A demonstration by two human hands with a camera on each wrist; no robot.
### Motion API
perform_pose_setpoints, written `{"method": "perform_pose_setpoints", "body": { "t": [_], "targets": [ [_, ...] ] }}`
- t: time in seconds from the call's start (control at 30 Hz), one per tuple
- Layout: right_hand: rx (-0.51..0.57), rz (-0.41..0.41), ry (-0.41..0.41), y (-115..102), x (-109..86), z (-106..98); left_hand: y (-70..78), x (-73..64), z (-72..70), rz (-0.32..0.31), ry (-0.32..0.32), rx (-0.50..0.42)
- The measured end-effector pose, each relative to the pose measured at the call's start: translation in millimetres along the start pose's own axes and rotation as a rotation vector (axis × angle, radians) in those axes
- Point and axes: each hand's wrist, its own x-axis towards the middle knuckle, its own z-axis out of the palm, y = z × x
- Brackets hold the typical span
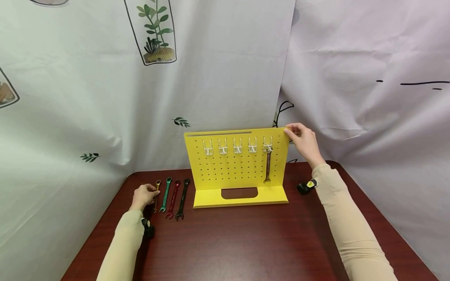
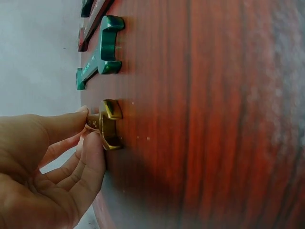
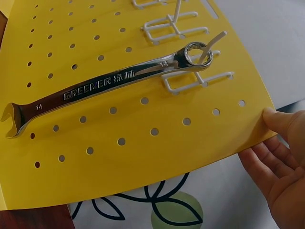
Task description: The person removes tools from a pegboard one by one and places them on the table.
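Observation:
At the table's left, my left hand (image 1: 143,196) pinches a gold combination wrench (image 2: 95,123) between thumb and fingers; its open end is close against the tabletop. To its right lie a green wrench (image 1: 166,195), a red wrench (image 1: 173,199) and a black wrench (image 1: 182,200), side by side. My right hand (image 1: 304,141) grips the upper right corner of a yellow pegboard (image 1: 232,171), thumb on the front face and fingers behind. A silver wrench (image 3: 109,83) hangs by its ring end from the rightmost white hook (image 3: 200,82).
Several more white hooks (image 1: 223,147) run in a row to the left, bare of tools. The pegboard's base (image 1: 207,200) stands on the dark red wooden table (image 1: 239,242). Behind rises a pale curtain (image 1: 228,70) printed with plants.

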Motion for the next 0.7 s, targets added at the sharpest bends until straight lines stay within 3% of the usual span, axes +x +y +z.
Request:
{"method": "perform_pose_setpoints", "body": {
  "t": [0.47,0.7],
  "targets": [
    [-0.001,0.005,-0.006,0.4,-0.9,-0.4,-3.9,1.9,2.1,0.056,0.019,0.09],
    [0.005,0.002,-0.011,1.0,0.9,-0.4,2.3,-4.2,-1.9,0.097,0.069,0.126]
  ]
}}
